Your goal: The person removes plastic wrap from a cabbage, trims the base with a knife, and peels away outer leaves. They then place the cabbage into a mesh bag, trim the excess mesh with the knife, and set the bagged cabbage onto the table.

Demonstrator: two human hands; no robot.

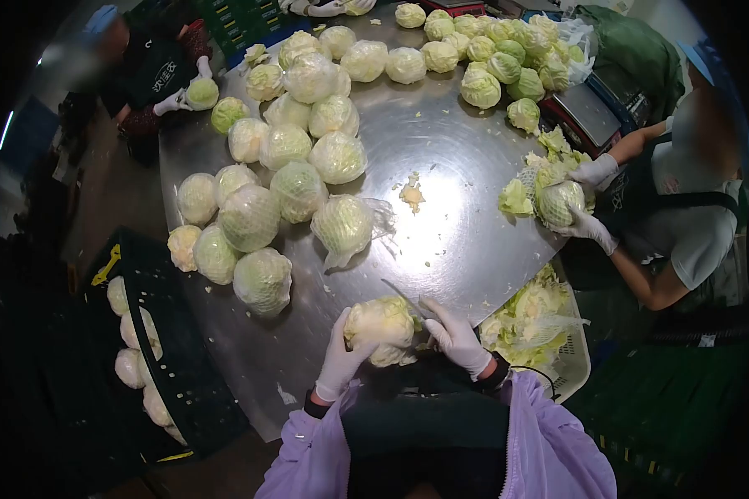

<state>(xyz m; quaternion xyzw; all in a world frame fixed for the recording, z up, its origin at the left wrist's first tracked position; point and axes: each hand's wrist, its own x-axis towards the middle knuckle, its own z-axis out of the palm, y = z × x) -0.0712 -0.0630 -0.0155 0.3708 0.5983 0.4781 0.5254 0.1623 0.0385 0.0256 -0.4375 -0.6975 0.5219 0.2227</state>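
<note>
Close to my body at the table's near edge, a pale cabbage (380, 323) rests in my gloved left hand (342, 358), whose fingers wrap its left side. My gloved right hand (458, 339) is closed on a knife (401, 293); its thin blade points up and left, just beyond the cabbage. The knife's handle is mostly hidden in the fingers. Ahead and to the left, several cabbages in clear wrap and net sleeves, including a wrapped cabbage (342, 226), are piled on the metal table (329, 303).
A crate of trimmed leaves (576, 353) stands by my right side. On the left, a dark crate (171, 366) holds wrapped cabbages. A co-worker (682, 200) handles a cabbage at right; another person (154, 71) holds one at far left. Loose cabbages (480, 86) lie beside scales (581, 116).
</note>
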